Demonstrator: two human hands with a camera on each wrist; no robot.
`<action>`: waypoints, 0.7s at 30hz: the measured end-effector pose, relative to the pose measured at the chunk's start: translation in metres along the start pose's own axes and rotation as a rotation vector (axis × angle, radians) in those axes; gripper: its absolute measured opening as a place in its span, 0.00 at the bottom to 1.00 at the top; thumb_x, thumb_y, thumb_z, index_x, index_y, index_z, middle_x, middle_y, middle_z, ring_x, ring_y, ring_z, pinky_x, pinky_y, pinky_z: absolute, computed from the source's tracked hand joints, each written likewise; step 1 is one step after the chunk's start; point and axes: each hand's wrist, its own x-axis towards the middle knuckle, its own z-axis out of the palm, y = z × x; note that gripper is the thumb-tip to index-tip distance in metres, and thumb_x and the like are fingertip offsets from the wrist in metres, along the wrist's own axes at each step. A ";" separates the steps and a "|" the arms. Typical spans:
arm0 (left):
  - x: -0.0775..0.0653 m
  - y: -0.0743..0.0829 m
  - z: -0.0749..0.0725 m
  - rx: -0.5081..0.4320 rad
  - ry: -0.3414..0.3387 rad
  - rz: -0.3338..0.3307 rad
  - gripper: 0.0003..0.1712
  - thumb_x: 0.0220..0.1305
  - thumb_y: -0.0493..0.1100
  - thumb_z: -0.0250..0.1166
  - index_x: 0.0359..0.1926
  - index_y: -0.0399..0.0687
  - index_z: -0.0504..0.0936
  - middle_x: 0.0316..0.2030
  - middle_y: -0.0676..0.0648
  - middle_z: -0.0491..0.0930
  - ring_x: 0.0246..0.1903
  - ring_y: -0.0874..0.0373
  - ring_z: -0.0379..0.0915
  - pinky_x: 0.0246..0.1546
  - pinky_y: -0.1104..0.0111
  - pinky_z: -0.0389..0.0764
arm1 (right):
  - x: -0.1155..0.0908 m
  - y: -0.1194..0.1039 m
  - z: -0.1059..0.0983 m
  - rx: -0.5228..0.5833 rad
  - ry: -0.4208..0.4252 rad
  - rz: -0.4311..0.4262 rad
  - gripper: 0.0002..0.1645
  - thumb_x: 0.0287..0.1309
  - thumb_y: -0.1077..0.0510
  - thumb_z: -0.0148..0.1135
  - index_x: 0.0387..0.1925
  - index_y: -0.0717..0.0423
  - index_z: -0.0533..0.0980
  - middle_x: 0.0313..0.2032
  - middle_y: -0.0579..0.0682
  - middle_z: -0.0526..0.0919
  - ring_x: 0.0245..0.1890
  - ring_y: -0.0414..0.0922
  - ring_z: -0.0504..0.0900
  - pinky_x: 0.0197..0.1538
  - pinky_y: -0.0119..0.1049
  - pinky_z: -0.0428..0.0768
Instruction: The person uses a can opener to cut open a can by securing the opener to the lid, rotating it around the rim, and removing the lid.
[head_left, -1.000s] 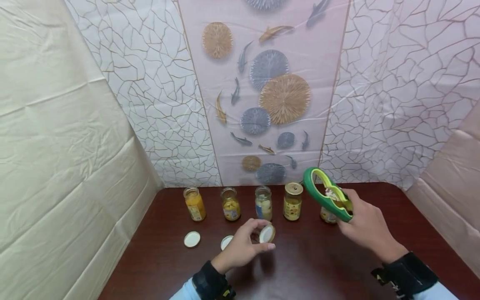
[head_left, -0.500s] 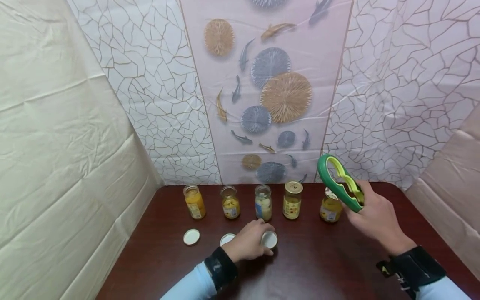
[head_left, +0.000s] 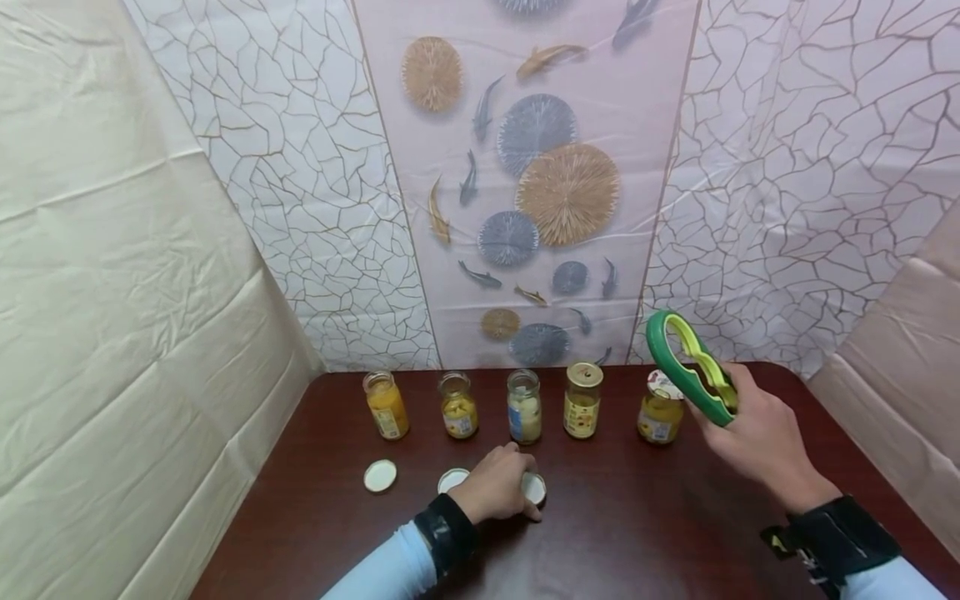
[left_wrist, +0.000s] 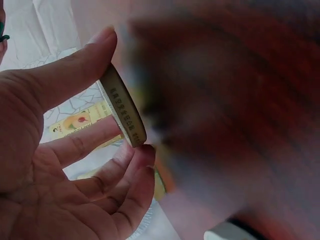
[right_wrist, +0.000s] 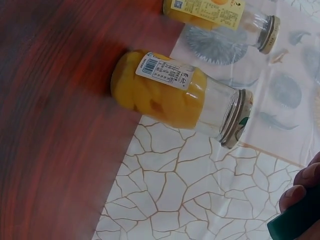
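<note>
My left hand [head_left: 493, 485] pinches a jar lid [head_left: 533, 489] by its rim, low over the table and in front of the middle jar [head_left: 524, 412]. Its white inner face is turned up. In the left wrist view, thumb and fingers hold the gold, printed edge of the lid [left_wrist: 122, 105]. My right hand [head_left: 765, 433] grips a green jar opener [head_left: 684, 382], raised in front of the rightmost jar [head_left: 659, 421]. That jar of yellow fruit has its lid on, as the right wrist view shows; only a corner of the opener [right_wrist: 295, 220] appears there.
Left of the middle stand two lidless jars, one orange [head_left: 388, 417] and one yellow [head_left: 459, 412]. A jar with a gold lid [head_left: 582, 408] stands right of the middle one. Two loose lids, one left [head_left: 380, 475] and one nearer [head_left: 453, 479], lie on the dark table [head_left: 615, 533].
My left hand has lowered the lid toward the table and turned palm-down. The right hand has moved the opener up and right, uncovering the rightmost jar.
</note>
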 end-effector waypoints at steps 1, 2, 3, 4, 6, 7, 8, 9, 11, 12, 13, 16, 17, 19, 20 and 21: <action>0.000 0.000 0.000 0.001 -0.003 -0.005 0.39 0.50 0.59 0.87 0.61 0.52 0.86 0.49 0.48 0.82 0.45 0.55 0.75 0.45 0.67 0.79 | 0.001 0.000 0.001 -0.001 -0.003 -0.001 0.38 0.59 0.51 0.77 0.62 0.64 0.70 0.32 0.61 0.81 0.28 0.51 0.77 0.29 0.39 0.69; 0.001 -0.001 0.001 0.003 -0.005 -0.006 0.39 0.51 0.59 0.86 0.62 0.51 0.85 0.50 0.47 0.82 0.45 0.54 0.76 0.45 0.67 0.79 | 0.001 0.000 0.001 -0.004 -0.006 0.000 0.38 0.59 0.51 0.77 0.62 0.64 0.70 0.31 0.61 0.81 0.27 0.50 0.77 0.29 0.39 0.68; 0.001 -0.001 0.001 0.007 -0.005 -0.007 0.40 0.51 0.58 0.86 0.63 0.51 0.85 0.50 0.47 0.82 0.45 0.54 0.76 0.45 0.67 0.79 | 0.001 0.000 0.002 -0.008 -0.012 0.002 0.38 0.59 0.51 0.77 0.62 0.64 0.70 0.31 0.60 0.81 0.27 0.50 0.76 0.29 0.39 0.68; 0.001 -0.002 0.002 0.012 -0.005 -0.009 0.41 0.51 0.58 0.86 0.63 0.51 0.85 0.50 0.47 0.82 0.45 0.54 0.76 0.45 0.67 0.79 | 0.001 0.000 0.003 -0.012 -0.020 0.005 0.38 0.58 0.51 0.78 0.62 0.64 0.70 0.30 0.59 0.80 0.27 0.49 0.75 0.29 0.38 0.67; 0.001 -0.002 0.004 0.012 -0.009 -0.021 0.42 0.50 0.59 0.87 0.65 0.51 0.84 0.50 0.47 0.81 0.45 0.55 0.76 0.45 0.67 0.79 | 0.000 0.001 0.005 -0.019 -0.038 0.013 0.38 0.58 0.50 0.78 0.62 0.63 0.70 0.29 0.57 0.79 0.26 0.47 0.74 0.29 0.38 0.66; 0.002 -0.002 0.004 0.009 -0.008 -0.026 0.43 0.50 0.59 0.87 0.65 0.50 0.84 0.49 0.47 0.81 0.45 0.55 0.75 0.45 0.67 0.79 | 0.000 0.001 0.005 -0.021 -0.040 0.012 0.39 0.58 0.50 0.78 0.62 0.63 0.70 0.29 0.56 0.80 0.26 0.47 0.74 0.29 0.38 0.66; 0.002 -0.002 0.004 0.002 -0.009 -0.033 0.43 0.50 0.59 0.87 0.65 0.50 0.84 0.49 0.47 0.80 0.45 0.55 0.75 0.45 0.67 0.79 | 0.000 0.002 0.006 -0.023 -0.041 0.009 0.39 0.57 0.51 0.78 0.63 0.63 0.70 0.29 0.57 0.80 0.26 0.47 0.74 0.29 0.38 0.67; 0.002 -0.002 0.005 -0.005 -0.012 -0.042 0.44 0.50 0.59 0.87 0.65 0.51 0.84 0.50 0.47 0.80 0.45 0.55 0.75 0.45 0.67 0.79 | 0.000 0.003 0.006 -0.023 -0.043 0.008 0.39 0.57 0.51 0.79 0.63 0.63 0.70 0.29 0.57 0.81 0.26 0.47 0.75 0.29 0.38 0.67; 0.002 -0.002 0.006 -0.024 -0.019 -0.062 0.44 0.50 0.59 0.87 0.66 0.51 0.83 0.51 0.48 0.79 0.46 0.55 0.74 0.46 0.66 0.80 | 0.000 0.003 0.007 -0.021 -0.045 0.004 0.39 0.56 0.51 0.79 0.63 0.63 0.70 0.30 0.58 0.81 0.27 0.48 0.75 0.29 0.38 0.67; 0.002 -0.003 0.006 -0.029 -0.021 -0.069 0.44 0.50 0.59 0.87 0.66 0.52 0.83 0.51 0.48 0.79 0.47 0.55 0.74 0.47 0.66 0.80 | 0.000 0.004 0.007 -0.021 -0.044 0.002 0.39 0.56 0.51 0.79 0.63 0.63 0.70 0.31 0.58 0.82 0.27 0.48 0.76 0.29 0.39 0.68; 0.002 -0.003 0.006 -0.033 -0.023 -0.074 0.44 0.50 0.59 0.87 0.66 0.52 0.83 0.52 0.48 0.79 0.47 0.55 0.74 0.47 0.65 0.80 | 0.000 0.004 0.007 -0.021 -0.044 0.000 0.40 0.56 0.51 0.79 0.63 0.63 0.70 0.31 0.59 0.82 0.27 0.48 0.76 0.29 0.39 0.68; 0.002 -0.003 0.006 -0.037 -0.022 -0.078 0.43 0.50 0.59 0.87 0.65 0.53 0.83 0.52 0.48 0.78 0.47 0.55 0.73 0.47 0.65 0.79 | 0.000 0.004 0.008 -0.023 -0.049 0.001 0.40 0.55 0.51 0.79 0.63 0.63 0.70 0.32 0.59 0.82 0.27 0.49 0.76 0.29 0.39 0.68; 0.002 -0.003 0.006 -0.035 -0.021 -0.077 0.43 0.50 0.59 0.87 0.65 0.53 0.83 0.52 0.48 0.78 0.47 0.55 0.73 0.46 0.65 0.79 | 0.000 0.004 0.008 -0.023 -0.049 0.002 0.40 0.55 0.51 0.79 0.63 0.63 0.70 0.32 0.60 0.82 0.28 0.49 0.77 0.29 0.39 0.69; 0.002 -0.003 0.006 -0.040 -0.018 -0.073 0.42 0.50 0.58 0.87 0.64 0.53 0.83 0.51 0.48 0.78 0.46 0.55 0.72 0.46 0.65 0.79 | -0.001 0.004 0.008 -0.024 -0.047 0.001 0.41 0.55 0.51 0.79 0.64 0.63 0.70 0.32 0.60 0.83 0.28 0.49 0.77 0.29 0.39 0.69; 0.002 -0.003 0.006 -0.042 -0.016 -0.071 0.41 0.50 0.58 0.87 0.64 0.53 0.83 0.50 0.49 0.78 0.46 0.55 0.72 0.46 0.66 0.79 | -0.001 0.004 0.008 -0.023 -0.045 0.001 0.41 0.55 0.51 0.79 0.64 0.62 0.70 0.32 0.60 0.83 0.28 0.49 0.77 0.29 0.39 0.69; 0.002 -0.003 0.006 -0.045 -0.016 -0.070 0.40 0.50 0.58 0.87 0.63 0.53 0.83 0.50 0.49 0.78 0.46 0.55 0.72 0.46 0.66 0.79 | -0.001 0.005 0.009 -0.021 -0.042 -0.001 0.41 0.55 0.51 0.79 0.64 0.62 0.70 0.32 0.59 0.82 0.28 0.49 0.76 0.29 0.39 0.69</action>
